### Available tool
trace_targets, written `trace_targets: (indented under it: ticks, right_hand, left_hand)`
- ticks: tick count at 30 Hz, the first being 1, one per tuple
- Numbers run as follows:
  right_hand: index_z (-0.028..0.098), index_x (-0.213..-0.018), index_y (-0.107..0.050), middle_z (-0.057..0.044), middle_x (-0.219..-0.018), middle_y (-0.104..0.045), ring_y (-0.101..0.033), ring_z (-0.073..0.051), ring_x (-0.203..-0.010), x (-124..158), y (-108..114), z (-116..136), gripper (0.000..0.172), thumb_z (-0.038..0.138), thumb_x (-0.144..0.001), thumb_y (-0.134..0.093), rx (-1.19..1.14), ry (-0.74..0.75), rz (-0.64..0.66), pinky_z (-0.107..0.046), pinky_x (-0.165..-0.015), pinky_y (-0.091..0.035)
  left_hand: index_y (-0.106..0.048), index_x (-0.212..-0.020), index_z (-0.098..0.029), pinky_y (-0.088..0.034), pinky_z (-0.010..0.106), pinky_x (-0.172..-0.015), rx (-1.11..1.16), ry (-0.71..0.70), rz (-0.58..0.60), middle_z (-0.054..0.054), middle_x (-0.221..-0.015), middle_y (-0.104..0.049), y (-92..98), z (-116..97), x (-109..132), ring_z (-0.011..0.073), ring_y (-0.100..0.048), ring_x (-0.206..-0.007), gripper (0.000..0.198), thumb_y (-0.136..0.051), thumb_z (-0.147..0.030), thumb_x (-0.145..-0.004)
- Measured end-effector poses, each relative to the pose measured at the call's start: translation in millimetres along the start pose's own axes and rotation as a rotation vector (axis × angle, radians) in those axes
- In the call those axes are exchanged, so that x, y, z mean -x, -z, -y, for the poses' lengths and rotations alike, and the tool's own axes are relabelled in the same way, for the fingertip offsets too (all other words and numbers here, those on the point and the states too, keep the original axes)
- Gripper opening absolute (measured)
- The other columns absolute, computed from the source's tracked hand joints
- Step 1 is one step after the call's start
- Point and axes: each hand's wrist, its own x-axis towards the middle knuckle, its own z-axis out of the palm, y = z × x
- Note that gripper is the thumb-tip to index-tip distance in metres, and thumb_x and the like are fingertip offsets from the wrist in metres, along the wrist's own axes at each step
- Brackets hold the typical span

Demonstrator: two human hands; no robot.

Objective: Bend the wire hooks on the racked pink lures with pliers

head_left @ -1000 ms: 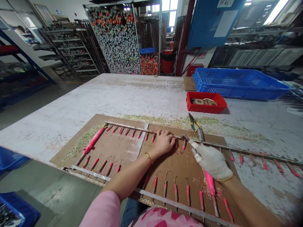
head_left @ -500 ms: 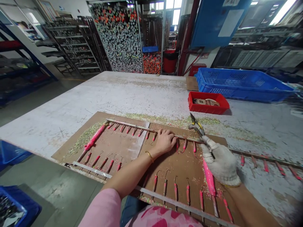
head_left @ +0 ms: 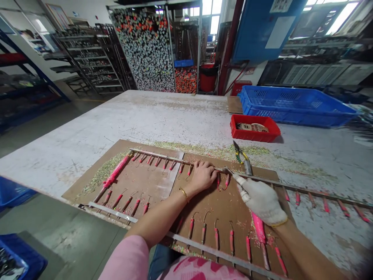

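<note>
Left hand [head_left: 203,177] bare, fingers curled over metal rack bar [head_left: 305,191]; gloved right hand [head_left: 260,202] against same bar, grip unclear; yellow-handled pliers [head_left: 241,157] just beyond, near far edge of brown board [head_left: 151,182].

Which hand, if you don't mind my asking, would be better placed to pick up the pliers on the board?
Probably the right hand: its gloved fingers lie closest to the pliers, while the left hand rests on the metal bar, further away.

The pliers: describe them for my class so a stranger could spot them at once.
On the white workbench, look at the brown board. The pliers lie at the board's far edge, above the white-gloved right hand; their yellow handles set them apart.
</note>
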Motion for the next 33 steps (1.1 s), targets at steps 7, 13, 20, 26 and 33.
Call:
trace_targets:
  ticks: [7,13,20,26,33]
  right_hand:
    - [0.022,-0.13,-0.073,-0.002,-0.072,-0.067,-0.053,-0.016,-0.064,1.0,2.7,-2.2,0.038,0.025,-0.097,-0.055,0.015,0.005,-0.132,-0.033,-0.065,-0.032]
    - [0.019,-0.128,-0.074,-0.003,-0.073,-0.068,-0.055,-0.017,-0.067,-0.3,2.1,-2.1,0.035,0.029,-0.1,-0.055,0.024,-0.07,-0.2,-0.032,-0.068,-0.034]
    - [0.022,-0.129,-0.073,-0.001,-0.072,-0.066,-0.052,-0.017,-0.063,-0.9,-0.3,-0.2,0.037,0.024,-0.1,-0.051,0.009,0.039,-0.091,-0.033,-0.064,-0.03]
    - [0.025,-0.134,-0.071,-0.003,-0.071,-0.065,-0.05,-0.017,-0.064,-1.1,-0.4,2.2,0.041,0.026,-0.097,-0.054,0.04,0.002,-0.03,-0.035,-0.064,-0.028]
    - [0.02,-0.132,-0.073,-0.003,-0.07,-0.063,-0.052,-0.018,-0.068,-1.9,0.9,1.4,0.039,0.027,-0.098,-0.055,0.028,-0.036,-0.211,-0.034,-0.069,-0.032]
  left_hand:
    - [-0.077,-0.098,-0.023,-0.028,0.05,-0.115,-0.009,0.004,-0.005,0.005,-0.115,-0.073,-0.8,0.0,0.2,0.0231,-0.059,-0.111,0.033,-0.047,-0.034,-0.107]
    - [-0.077,-0.101,-0.022,-0.03,0.05,-0.113,-0.032,-0.014,0.006,0.006,-0.113,-0.073,-1.4,-0.4,-0.2,0.0239,-0.058,-0.111,0.035,-0.046,-0.036,-0.108]
    - [-0.077,-0.098,-0.023,-0.029,0.048,-0.113,-0.028,-0.017,-0.007,0.004,-0.115,-0.074,-3.7,1.3,-0.4,0.023,-0.058,-0.111,0.033,-0.048,-0.036,-0.107]
    - [-0.078,-0.097,-0.024,-0.029,0.049,-0.114,-0.019,0.0,-0.023,0.005,-0.115,-0.073,-3.8,0.5,-0.2,0.0236,-0.058,-0.112,0.035,-0.047,-0.037,-0.108]
    - [-0.078,-0.098,-0.023,-0.029,0.049,-0.114,-0.027,-0.016,-0.019,0.006,-0.112,-0.073,-4.3,0.2,0.2,0.0236,-0.059,-0.111,0.037,-0.047,-0.04,-0.108]
